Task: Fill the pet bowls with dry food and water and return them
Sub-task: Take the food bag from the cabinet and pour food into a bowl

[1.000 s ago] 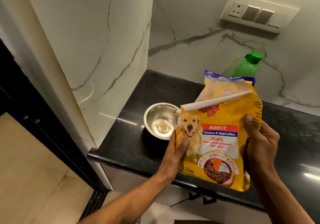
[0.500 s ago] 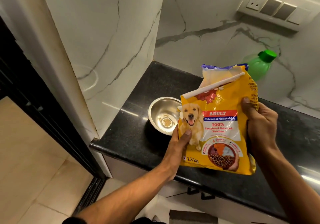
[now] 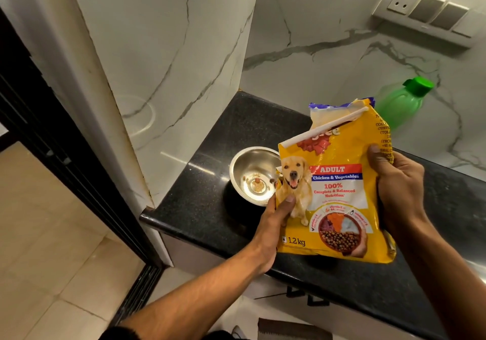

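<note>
A yellow dry dog food bag (image 3: pixel 336 195) is held upright above the black counter (image 3: pixel 200 203), its folded top closed with a white clip. My left hand (image 3: pixel 276 218) grips the bag's left edge with the thumb on the dog picture. My right hand (image 3: pixel 397 189) grips its right edge. A steel pet bowl (image 3: pixel 252 174) stands on the counter just left of the bag, partly hidden behind it, with a few kibble pieces at its bottom.
A green plastic bottle (image 3: pixel 402 100) with a green cap stands behind the bag by the marble back wall. A marble side wall (image 3: pixel 171 63) borders the counter on the left. A switch panel (image 3: pixel 431 10) is on the wall. Tiled floor lies below left.
The bag has stayed in both hands beside the bowl, with its top tilted slightly more to the right. A few kibble pieces now show in the bowl.
</note>
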